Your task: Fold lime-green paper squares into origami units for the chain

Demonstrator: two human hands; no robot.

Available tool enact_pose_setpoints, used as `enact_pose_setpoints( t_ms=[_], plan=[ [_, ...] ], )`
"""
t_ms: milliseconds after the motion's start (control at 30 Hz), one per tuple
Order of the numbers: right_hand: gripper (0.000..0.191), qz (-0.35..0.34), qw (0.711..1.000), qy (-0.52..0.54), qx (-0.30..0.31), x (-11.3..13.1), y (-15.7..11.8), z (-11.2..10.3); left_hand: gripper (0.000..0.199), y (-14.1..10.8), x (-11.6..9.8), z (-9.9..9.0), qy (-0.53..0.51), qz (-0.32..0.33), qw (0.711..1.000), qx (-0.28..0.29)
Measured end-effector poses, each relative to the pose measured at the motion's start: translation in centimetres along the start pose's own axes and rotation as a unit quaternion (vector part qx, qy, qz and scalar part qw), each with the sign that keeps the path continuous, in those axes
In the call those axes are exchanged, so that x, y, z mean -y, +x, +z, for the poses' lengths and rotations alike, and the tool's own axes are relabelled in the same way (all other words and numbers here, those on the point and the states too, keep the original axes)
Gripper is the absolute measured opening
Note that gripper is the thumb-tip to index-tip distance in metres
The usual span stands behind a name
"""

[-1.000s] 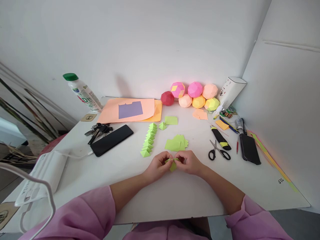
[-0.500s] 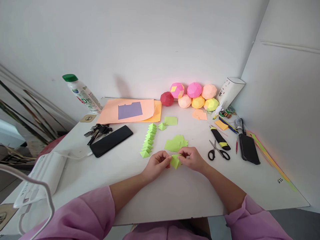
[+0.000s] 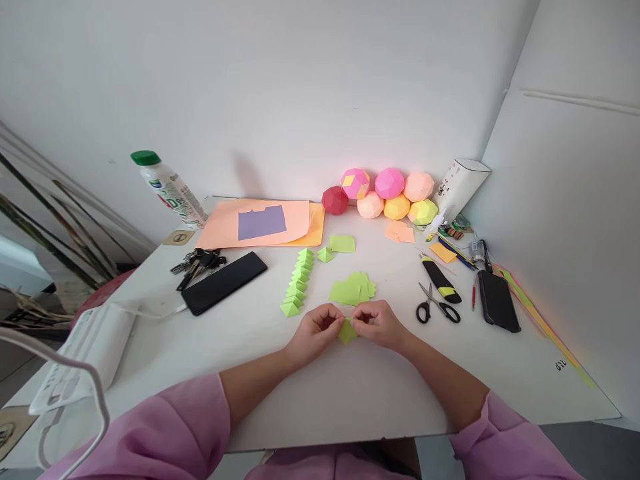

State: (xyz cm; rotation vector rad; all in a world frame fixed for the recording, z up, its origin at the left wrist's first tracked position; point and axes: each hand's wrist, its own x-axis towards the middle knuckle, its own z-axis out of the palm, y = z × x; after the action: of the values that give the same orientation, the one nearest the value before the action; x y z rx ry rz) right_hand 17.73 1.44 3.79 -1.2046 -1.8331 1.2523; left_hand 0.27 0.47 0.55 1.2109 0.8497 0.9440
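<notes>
Pinching a folded lime-green paper piece (image 3: 347, 334) by its far edge, bare left hand (image 3: 318, 333) and right hand (image 3: 379, 327) work toward the front edge of the white surface (image 3: 345, 400); likely light, crease-prone, best held by edges.

The left forearm (image 3: 257, 381) slants in from the near left and the right forearm (image 3: 443, 373) from the near right, converging toward the middle. The left hand (image 3: 316, 335) and the right hand (image 3: 381, 325) face each other, fingertips close together, each in a pinch of thumb and forefinger, with the other fingers curled inward.
</notes>
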Motion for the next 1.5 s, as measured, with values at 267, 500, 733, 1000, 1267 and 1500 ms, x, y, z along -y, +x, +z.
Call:
enact_pose_setpoints(
  t_ms=[267,500,733,1000,1267,1500],
  plan=[
    [0.011,0.051,0.994,0.077,-0.054,0.2,0.2,-1.2,0.019,0.0,-0.3,0.0,0.016,-0.014,0.999,-0.034],
    [0.01,0.063,0.992,0.11,-0.008,-0.1,0.3,-1.3,0.02,0.0,-0.8,0.1,0.003,0.0,1.0,-0.015],
    [0.017,0.06,0.993,0.098,0.001,-0.6,0.3,-0.7,0.024,0.1,-0.4,-0.1,0.032,0.003,0.999,0.017],
    [0.03,0.081,0.985,0.144,0.042,-0.6,0.3,-0.6,0.029,0.2,-0.6,0.0,-0.015,-0.016,1.0,0.008],
    [0.036,0.034,0.986,0.164,-0.019,-0.9,0.6,-0.8,0.028,0.4,-0.5,-0.2,-0.086,-0.046,0.995,-0.025],
    [0.034,0.019,0.989,0.149,0.003,-1.0,0.5,-0.9,0.03,0.5,-0.4,0.1,-0.101,-0.009,0.994,-0.039]
  ],
)
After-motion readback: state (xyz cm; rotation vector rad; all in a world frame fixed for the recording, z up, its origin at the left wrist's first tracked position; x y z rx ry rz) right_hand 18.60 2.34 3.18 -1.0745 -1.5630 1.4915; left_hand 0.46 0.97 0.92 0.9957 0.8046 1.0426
